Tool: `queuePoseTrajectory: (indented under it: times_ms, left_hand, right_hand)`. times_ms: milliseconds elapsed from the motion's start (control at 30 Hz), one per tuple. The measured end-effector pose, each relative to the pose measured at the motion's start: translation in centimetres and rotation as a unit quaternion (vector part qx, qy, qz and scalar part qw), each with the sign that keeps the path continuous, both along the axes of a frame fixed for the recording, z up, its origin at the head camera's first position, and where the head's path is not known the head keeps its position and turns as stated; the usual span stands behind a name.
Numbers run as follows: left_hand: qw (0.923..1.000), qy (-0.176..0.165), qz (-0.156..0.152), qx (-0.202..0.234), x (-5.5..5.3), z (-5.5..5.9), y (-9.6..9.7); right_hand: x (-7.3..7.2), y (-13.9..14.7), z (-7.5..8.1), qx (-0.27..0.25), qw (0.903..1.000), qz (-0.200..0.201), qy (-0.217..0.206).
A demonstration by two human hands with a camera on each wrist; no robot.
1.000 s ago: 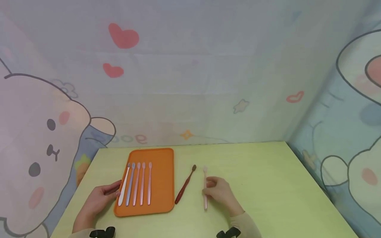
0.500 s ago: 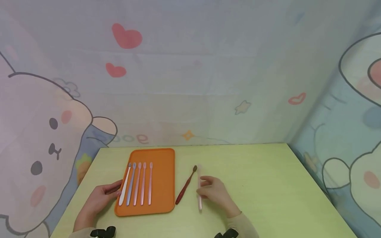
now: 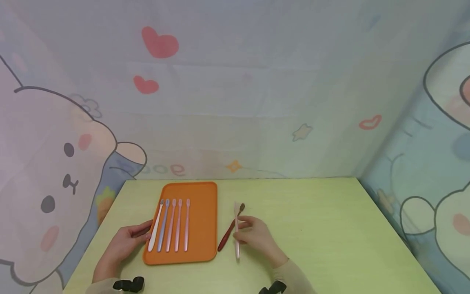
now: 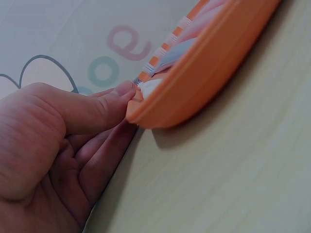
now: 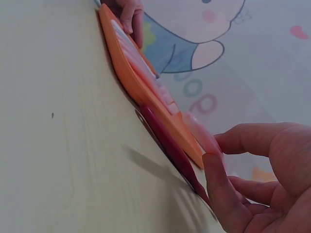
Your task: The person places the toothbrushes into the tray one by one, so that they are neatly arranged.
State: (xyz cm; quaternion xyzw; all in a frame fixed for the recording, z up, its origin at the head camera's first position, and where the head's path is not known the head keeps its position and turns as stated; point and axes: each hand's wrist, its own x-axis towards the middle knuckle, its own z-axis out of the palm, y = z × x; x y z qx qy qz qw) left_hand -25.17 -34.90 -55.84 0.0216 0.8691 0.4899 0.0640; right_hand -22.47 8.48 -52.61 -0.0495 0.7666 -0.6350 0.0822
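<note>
My left hand [image 3: 123, 247] grips the left rim of an orange tray [image 3: 202, 228], its thumb on the rim in the left wrist view. Side by side on the tray lie a white toothbrush [image 3: 156, 228], a blue toothbrush [image 3: 162, 230] and three pink ones. To the right of the tray, my right hand [image 3: 258, 239] pinches a pale pink toothbrush [image 3: 237, 249] between thumb and finger. It is held above the table, crossing in front of a dark red toothbrush [image 3: 225, 238] in the head view. That red one lies slanted beside the tray's right edge.
The pale yellow-green table [image 3: 323, 228] reaches a patterned cloth backdrop [image 3: 235, 102] at its far edge. More of this cloth hangs along the left and right sides.
My right hand has moved left with the pale pink toothbrush, from beside the dark red toothbrush to over it. The left hand has kept its hold on the tray.
</note>
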Motion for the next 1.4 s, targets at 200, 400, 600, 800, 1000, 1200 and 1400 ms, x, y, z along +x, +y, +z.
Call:
queuePoseTrajectory:
  times_ms: [200,400,600,800,1000,1200,1400]
  left_hand:
    - [1.0000,-0.002,0.001,0.001,-0.1,-0.1,-0.1]
    - [1.0000,0.000,0.000,-0.007,0.0,0.1,0.0]
    - [1.0000,-0.007,0.004,0.000,0.1,0.2,0.0]
    - [0.9999,-0.008,0.002,0.011,0.0,-0.1,-0.1]
    - [0.9999,-0.005,0.002,0.014,-0.1,-0.1,-0.1]
    - [1.0000,-0.006,0.006,0.002,0.0,0.0,0.0]
    - [1.0000,-0.006,0.006,-0.003,0.0,0.0,0.1]
  right_hand:
    - [-0.1,-1.3,-0.1,-0.021,0.9997,0.006,0.008]
    - [0.0,-2.2,-0.2,-0.030,0.9994,0.008,0.011]
    - [-0.1,-3.3,0.1,-0.042,0.9990,0.015,0.011]
    - [-0.5,-4.9,0.2,-0.017,0.9994,0.020,0.023]
    - [-1.4,-7.0,0.0,0.021,0.9989,0.025,0.034]
    - [-2.7,-9.4,-0.7,0.115,0.9900,0.037,0.074]
    - [-3.2,-11.0,-0.7,0.163,0.9830,0.032,0.078]
